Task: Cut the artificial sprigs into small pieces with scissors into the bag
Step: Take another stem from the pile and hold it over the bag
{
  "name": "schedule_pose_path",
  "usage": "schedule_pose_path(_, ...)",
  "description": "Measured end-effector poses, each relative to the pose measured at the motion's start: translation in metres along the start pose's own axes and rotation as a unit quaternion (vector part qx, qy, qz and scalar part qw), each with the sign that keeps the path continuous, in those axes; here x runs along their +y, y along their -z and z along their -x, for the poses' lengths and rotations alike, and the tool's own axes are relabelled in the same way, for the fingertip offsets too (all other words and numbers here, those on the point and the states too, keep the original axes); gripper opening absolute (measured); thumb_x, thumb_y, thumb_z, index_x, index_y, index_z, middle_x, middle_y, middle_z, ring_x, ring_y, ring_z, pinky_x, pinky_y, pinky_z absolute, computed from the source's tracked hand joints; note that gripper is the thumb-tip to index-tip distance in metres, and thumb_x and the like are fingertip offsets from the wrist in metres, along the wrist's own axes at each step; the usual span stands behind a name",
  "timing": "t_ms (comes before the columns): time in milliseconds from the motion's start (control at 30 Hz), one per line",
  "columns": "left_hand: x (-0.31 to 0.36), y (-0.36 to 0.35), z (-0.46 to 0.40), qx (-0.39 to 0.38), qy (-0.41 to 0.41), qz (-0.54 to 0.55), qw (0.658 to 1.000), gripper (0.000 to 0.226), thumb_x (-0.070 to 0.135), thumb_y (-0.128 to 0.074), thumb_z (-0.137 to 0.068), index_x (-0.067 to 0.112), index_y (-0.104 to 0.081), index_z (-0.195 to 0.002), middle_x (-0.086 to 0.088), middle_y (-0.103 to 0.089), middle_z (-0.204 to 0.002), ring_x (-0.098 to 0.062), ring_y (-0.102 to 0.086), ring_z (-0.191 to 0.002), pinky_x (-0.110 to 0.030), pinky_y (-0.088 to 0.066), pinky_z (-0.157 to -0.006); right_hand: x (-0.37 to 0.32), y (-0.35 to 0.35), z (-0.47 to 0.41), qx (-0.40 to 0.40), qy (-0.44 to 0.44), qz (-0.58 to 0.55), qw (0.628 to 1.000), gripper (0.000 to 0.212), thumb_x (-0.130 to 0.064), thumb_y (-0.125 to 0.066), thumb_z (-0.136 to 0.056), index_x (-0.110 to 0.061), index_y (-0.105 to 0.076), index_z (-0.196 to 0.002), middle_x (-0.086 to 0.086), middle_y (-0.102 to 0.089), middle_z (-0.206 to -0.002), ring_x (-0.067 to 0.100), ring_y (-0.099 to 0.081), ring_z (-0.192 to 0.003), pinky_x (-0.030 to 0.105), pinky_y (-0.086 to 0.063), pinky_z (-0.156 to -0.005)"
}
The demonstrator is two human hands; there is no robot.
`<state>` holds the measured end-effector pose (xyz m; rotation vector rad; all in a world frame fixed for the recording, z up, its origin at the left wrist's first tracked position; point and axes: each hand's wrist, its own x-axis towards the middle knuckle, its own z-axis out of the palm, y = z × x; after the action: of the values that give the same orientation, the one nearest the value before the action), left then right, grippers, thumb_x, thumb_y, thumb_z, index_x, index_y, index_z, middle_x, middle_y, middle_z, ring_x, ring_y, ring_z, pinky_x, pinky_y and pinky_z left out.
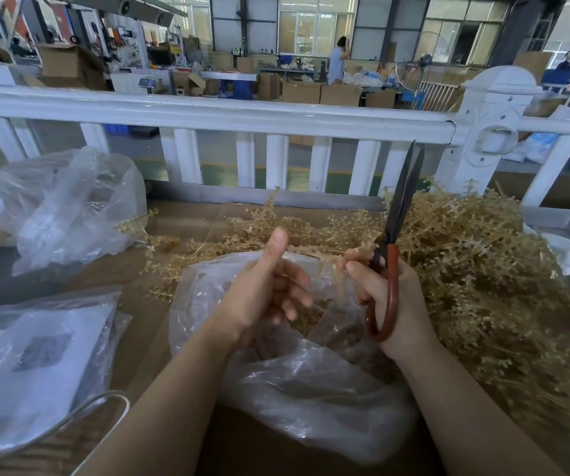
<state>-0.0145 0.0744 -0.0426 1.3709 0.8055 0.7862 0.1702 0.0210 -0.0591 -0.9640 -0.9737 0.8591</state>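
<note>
Clear plastic bag [311, 389], open-mouthed on the desk [160, 331] — heaped tan sprigs [476, 269] beyond and right. Left hand [270, 290]: fingers loose, thumb up, touching one sprig [314, 252]. Right hand [390, 297]: grip curled round scissors [393, 242] — blades nearly together, upright.

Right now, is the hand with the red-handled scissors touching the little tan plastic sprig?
Touching. The head view shows the right hand pinching one end of the tan sprig between thumb and finger, above the clear plastic bag, while gripping the red-handled scissors.
</note>
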Motion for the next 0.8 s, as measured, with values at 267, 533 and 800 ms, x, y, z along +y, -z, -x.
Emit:
schedule_pose_path(267,0.0032,-0.001,-0.0003,-0.074,0.042,0.141,0.986,0.079,0.07,-0.054,-0.078,0.001,-0.066,-0.114,-0.012,-0.071,-0.096,-0.018,-0.066,-0.074,-0.026,-0.054,-0.063,-0.0012,-0.0048,0.0016,-0.092,0.04,0.095,0.99,0.018,-0.017,-0.076,-0.081,-0.032,-0.076,-0.092,0.0,-0.077,-0.095,0.017,-0.075,-0.092,0.027,-0.058,-0.078)
schedule_pose_path(533,0.0026,-0.0054,0.0,0.059,-0.045,0.23,0.97,0.034,0.012,-0.074,-0.071,0.005,-0.07,-0.104,-0.012,-0.075,-0.086,-0.019,-0.074,-0.074,-0.023,-0.056,-0.055,0.0019,-0.0071,0.0004,-0.114,0.041,0.042,0.992,0.039,0.012,-0.066,-0.085,-0.024,-0.078,-0.095,-0.004,-0.072,-0.126,0.012,-0.068,-0.116,0.024,-0.059,-0.082)
schedule_pose_path(800,-0.0022,-0.0015,-0.003,0.101,-0.174,0.208,0.957,0.018,0.014,-0.08,-0.075,0.021,-0.077,-0.091,-0.011,-0.076,-0.09,-0.023,-0.075,-0.083,-0.03,-0.058,-0.073,0.0002,-0.0035,0.0009,-0.01,0.032,0.029,0.999,0.015,-0.004,-0.07,-0.09,-0.017,-0.073,-0.097,0.008,-0.078,-0.101,0.0,-0.06,-0.059,0.016,-0.05,-0.057)
